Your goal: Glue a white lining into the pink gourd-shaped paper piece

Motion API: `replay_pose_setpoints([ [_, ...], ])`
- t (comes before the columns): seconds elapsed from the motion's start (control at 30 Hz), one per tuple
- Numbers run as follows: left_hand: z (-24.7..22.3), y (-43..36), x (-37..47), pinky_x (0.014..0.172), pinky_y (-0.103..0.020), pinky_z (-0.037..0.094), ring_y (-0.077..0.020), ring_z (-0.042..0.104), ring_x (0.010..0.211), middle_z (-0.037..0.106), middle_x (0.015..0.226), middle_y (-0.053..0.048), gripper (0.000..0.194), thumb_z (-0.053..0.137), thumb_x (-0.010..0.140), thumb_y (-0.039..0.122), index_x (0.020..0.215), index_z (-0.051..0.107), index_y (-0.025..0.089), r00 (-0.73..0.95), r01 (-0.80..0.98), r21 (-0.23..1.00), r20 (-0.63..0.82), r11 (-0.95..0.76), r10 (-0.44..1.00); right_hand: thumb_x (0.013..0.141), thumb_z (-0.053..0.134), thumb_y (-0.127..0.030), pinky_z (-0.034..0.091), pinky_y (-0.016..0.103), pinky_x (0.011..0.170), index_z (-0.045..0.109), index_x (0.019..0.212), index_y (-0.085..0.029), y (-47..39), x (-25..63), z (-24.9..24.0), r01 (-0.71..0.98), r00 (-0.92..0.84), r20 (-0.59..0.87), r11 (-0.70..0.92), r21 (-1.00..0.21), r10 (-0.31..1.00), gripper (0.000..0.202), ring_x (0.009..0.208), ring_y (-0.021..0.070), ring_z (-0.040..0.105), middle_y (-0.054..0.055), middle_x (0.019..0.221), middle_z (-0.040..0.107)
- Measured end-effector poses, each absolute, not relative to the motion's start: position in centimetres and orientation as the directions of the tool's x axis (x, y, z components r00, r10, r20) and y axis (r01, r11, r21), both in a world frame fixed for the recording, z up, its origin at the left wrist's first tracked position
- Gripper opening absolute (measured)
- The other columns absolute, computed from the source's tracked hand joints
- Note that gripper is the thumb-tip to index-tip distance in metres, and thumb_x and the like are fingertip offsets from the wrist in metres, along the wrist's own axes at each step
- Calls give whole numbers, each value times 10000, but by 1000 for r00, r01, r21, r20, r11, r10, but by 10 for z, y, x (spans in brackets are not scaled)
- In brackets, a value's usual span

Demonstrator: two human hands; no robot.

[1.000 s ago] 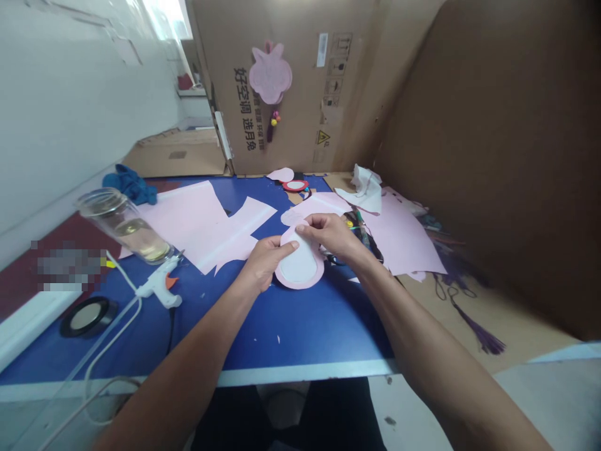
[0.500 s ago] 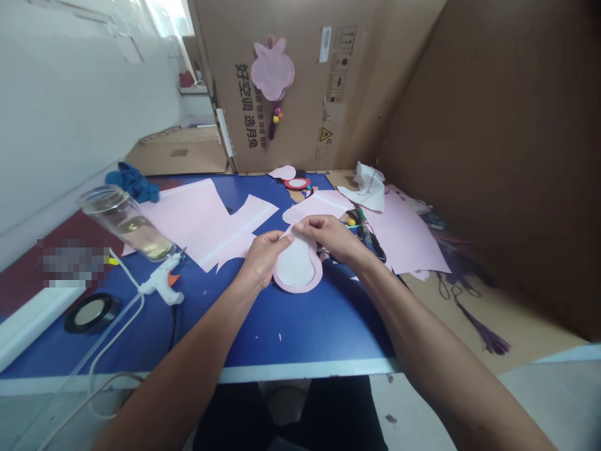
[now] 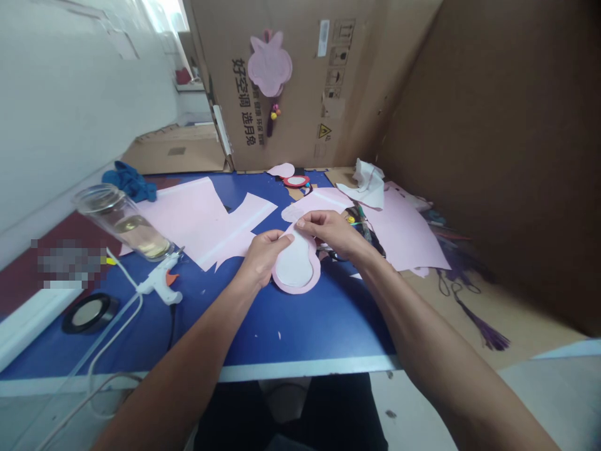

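Note:
A gourd-shaped pink paper cutout (image 3: 295, 289) with a white inner panel (image 3: 294, 266) is held above the blue table. My left hand (image 3: 263, 255) grips its left edge, the thumb lying on the white panel. At its narrow upper end, my right hand (image 3: 326, 229) pinches the edge between thumb and fingers. The right fingertips cover part of the top. Just behind the hands lies a pink paper piece (image 3: 317, 202) with a rounded end. Close to my right hand are dark items and a small yellow object (image 3: 350, 220).
At left are a hot glue gun (image 3: 162, 282) with its cord, a glass bottle (image 3: 136, 228) of yellowish liquid, and a tape roll (image 3: 90, 312). Pink sheets (image 3: 188, 216) lie behind. Cardboard (image 3: 300, 125) walls the back and right; a purple tassel (image 3: 488, 329) lies at right.
My right hand has shifted slightly at the top of the cutout, its fingers still pinched there. My left hand keeps its hold. The whole view has moved a little.

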State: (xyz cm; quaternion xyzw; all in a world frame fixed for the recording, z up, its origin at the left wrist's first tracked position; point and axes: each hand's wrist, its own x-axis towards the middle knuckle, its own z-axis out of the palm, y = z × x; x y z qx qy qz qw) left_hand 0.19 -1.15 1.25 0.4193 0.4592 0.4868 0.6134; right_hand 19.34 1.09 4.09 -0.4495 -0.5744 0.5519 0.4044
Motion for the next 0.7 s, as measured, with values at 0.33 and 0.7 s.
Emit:
replay_pose_setpoints([
  [0.33,6,-9,2,610,-307,524,-185,679,632,767,762,-70,345,953,654,395,818,772,152,183,-157,959,-207,236,961,863,851,-443,400,220,342,751,858,-194,13,194,36,119,-235,-37,-9,-993,971,269,489,118,473,-16,607,576],
  [0.7,5,-9,1,596,-314,526,-193,691,616,779,774,-86,244,920,719,322,823,790,144,181,-138,958,-224,251,957,864,849,-474,407,243,305,757,851,-212,13,195,33,129,-244,-62,-31,-991,968,278,482,131,472,-6,612,565],
])
